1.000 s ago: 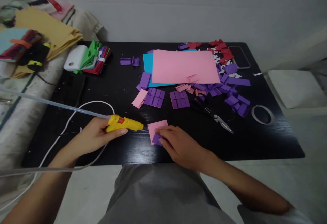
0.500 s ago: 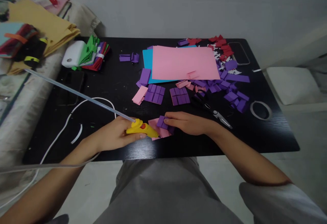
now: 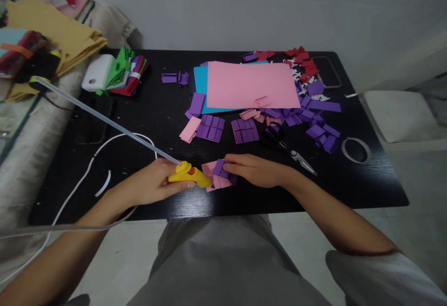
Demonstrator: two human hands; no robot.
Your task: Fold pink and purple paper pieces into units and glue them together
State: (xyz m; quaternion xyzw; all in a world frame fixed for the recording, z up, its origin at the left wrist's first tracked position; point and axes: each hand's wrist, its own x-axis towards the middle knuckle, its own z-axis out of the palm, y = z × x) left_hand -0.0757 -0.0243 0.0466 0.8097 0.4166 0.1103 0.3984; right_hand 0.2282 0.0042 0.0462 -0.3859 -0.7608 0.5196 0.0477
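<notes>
My left hand [image 3: 153,182] is closed round a yellow glue gun [image 3: 190,174], with a long clear glue stick [image 3: 104,120] jutting from its back toward the upper left. The gun's nozzle is over the left part of a pink paper piece [image 3: 209,170] near the table's front edge. My right hand [image 3: 249,168] pinches a purple folded paper piece [image 3: 220,168] on the right part of that pink paper. Beyond the hands lie two pink-backed squares covered with purple pieces, a left square [image 3: 210,128] and a right square [image 3: 245,131].
Black-handled scissors [image 3: 295,154] and a tape roll [image 3: 356,151] lie to the right. Large pink sheets [image 3: 251,85] rest on blue paper, beside scattered purple pieces [image 3: 316,129] and red scraps [image 3: 307,66]. A white cable [image 3: 82,175] loops at left, near a dark phone [image 3: 96,119].
The glue gun in my left hand has drawn back slightly to the left, baring more of the pink paper. My right hand keeps its pinch in nearly the same place.
</notes>
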